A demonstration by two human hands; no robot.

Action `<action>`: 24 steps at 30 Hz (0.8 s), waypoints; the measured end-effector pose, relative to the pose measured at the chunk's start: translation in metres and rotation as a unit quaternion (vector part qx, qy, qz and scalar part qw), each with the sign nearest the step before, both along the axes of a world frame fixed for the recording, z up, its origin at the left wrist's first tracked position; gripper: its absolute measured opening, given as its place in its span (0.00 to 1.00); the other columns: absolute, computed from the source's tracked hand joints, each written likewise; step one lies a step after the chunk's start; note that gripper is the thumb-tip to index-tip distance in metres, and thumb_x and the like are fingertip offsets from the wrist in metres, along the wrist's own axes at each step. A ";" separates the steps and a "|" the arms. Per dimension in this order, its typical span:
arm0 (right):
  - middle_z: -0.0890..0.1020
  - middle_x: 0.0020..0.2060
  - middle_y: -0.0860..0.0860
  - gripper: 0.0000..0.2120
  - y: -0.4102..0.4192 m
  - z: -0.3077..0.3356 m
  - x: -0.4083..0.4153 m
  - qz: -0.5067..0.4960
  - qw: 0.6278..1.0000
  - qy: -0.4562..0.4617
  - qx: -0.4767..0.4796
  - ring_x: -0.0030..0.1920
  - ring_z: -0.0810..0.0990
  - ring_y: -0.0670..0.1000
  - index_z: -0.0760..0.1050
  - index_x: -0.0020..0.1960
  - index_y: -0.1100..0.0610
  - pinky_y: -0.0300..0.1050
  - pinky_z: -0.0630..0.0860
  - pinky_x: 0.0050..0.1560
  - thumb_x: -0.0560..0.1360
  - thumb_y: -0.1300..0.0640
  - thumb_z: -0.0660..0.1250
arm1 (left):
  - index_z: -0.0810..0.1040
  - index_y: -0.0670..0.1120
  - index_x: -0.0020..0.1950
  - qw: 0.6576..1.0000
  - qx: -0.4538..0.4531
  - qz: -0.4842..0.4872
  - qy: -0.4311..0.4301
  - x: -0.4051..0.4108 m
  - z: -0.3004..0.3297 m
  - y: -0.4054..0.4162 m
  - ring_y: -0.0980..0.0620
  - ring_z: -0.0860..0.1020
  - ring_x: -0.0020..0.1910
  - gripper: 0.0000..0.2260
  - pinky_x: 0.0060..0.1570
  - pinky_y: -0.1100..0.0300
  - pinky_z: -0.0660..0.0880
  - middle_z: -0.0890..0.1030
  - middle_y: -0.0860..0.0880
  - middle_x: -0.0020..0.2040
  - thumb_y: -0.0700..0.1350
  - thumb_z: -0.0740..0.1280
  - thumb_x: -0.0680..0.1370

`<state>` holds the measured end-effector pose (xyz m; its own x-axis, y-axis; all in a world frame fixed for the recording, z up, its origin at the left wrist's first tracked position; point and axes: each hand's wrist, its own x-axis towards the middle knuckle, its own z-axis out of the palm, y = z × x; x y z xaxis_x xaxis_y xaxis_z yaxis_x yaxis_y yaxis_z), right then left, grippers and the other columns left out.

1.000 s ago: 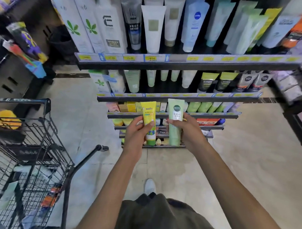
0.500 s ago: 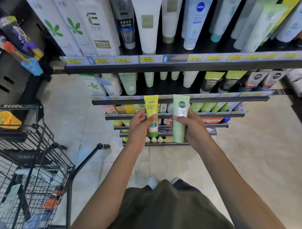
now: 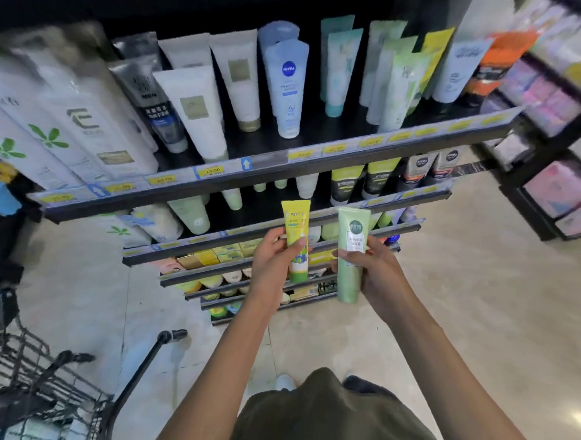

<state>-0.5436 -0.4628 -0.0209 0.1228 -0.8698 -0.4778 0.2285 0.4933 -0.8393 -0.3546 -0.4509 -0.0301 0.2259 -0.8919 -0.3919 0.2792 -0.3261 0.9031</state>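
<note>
While both tubes are up in front of us, no choice looks made yet. Far left, the black wire shopping cart stands on the beige tiled floor, well apart from either tube; its contents are too blurred to tell.

Next, our left hand holds the yellow plastic tube with the green lower end upright, thumb across its front, fingers curled behind. Just beside it, not touching, our right hand grips the pale green plastic tube with the white label, cap end down, fingers wrapped over the label.

Both tubes are in the air before the lower tiers of the black tiered shelf rack, touching no shelf. Further right is a second dark rack with pink packs, not involved.

Progress, our judgement: picking up done, comparing in hand. Left to do: settle on one, put it in the cart, return the other to a gap on the rack. Neither step is started.
</note>
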 end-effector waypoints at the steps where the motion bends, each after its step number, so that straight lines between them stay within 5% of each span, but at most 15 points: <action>1: 0.85 0.54 0.62 0.22 0.000 0.002 -0.010 -0.007 1.000 -0.006 -0.006 0.55 0.83 0.69 0.77 0.64 0.57 0.60 0.79 0.57 0.71 0.63 0.77 | 0.78 0.43 0.63 1.000 -0.001 -0.007 -0.001 -0.010 0.001 -0.003 0.43 0.86 0.52 0.14 0.60 0.36 0.78 0.87 0.45 0.53 0.38 0.73 0.78; 12: 0.85 0.46 0.58 0.18 -0.026 0.027 -0.133 0.006 0.998 -0.030 -0.054 0.46 0.82 0.59 0.78 0.62 0.60 0.54 0.78 0.50 0.74 0.67 0.72 | 0.79 0.45 0.63 0.999 -0.028 0.006 -0.015 -0.142 0.027 -0.029 0.43 0.85 0.55 0.15 0.61 0.36 0.78 0.86 0.46 0.55 0.41 0.75 0.77; 16: 0.85 0.44 0.58 0.17 -0.039 0.033 -0.175 0.032 0.998 -0.037 -0.049 0.46 0.82 0.60 0.79 0.62 0.60 0.52 0.77 0.48 0.74 0.69 0.71 | 0.78 0.47 0.62 0.996 -0.075 0.017 -0.055 -0.188 0.056 -0.053 0.47 0.85 0.54 0.13 0.51 0.45 0.80 0.87 0.49 0.54 0.43 0.74 0.78; 20: 0.86 0.48 0.57 0.23 -0.050 0.034 -0.205 0.060 0.997 -0.023 -0.048 0.49 0.83 0.61 0.80 0.63 0.57 0.58 0.77 0.53 0.68 0.63 0.76 | 0.76 0.46 0.64 0.987 -0.128 0.035 -0.090 -0.216 0.091 -0.088 0.51 0.85 0.53 0.15 0.48 0.59 0.79 0.86 0.50 0.54 0.43 0.73 0.79; 24: 0.86 0.53 0.59 0.21 -0.056 0.034 -0.226 0.069 0.996 -0.020 -0.049 0.52 0.83 0.62 0.79 0.64 0.55 0.63 0.78 0.59 0.72 0.65 0.75 | 0.77 0.49 0.59 0.972 -0.187 0.049 -0.133 -0.233 0.121 -0.132 0.48 0.85 0.52 0.13 0.54 0.51 0.81 0.86 0.46 0.52 0.41 0.75 0.77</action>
